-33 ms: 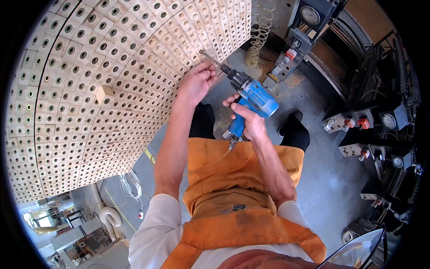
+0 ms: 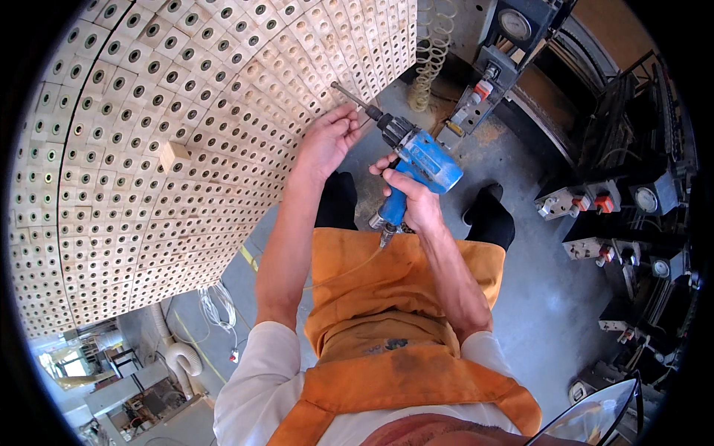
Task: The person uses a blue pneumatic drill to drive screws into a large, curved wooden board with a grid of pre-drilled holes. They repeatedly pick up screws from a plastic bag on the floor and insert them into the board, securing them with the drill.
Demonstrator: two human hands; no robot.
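Observation:
My right hand (image 2: 413, 195) is wrapped round the grip of a blue pistol-shaped air driver (image 2: 430, 165), with a thin hose at the base of its handle. A long metal bit (image 2: 348, 94) points from its black chuck toward the upper left, over the wooden blocks (image 2: 245, 111). Close beside the bit, my left hand (image 2: 327, 143) has its fingertips pinched together; something small may be between them, but I cannot make it out. Rows of round holes mark the blocks. Many hold dark metal-rimmed inserts, while those nearest the bit show bare wood.
One loose wooden block (image 2: 174, 157) lies on top of the rows. A coiled air hose (image 2: 430, 67) hangs beyond the far right corner. Along the right stand dark machines with gauges (image 2: 645, 198) and red switches. White cable (image 2: 216, 306) and a flexible duct (image 2: 182, 359) are at lower left.
The fingertips of my left hand have shifted slightly to the right beside the bit. Otherwise the scene looks the same.

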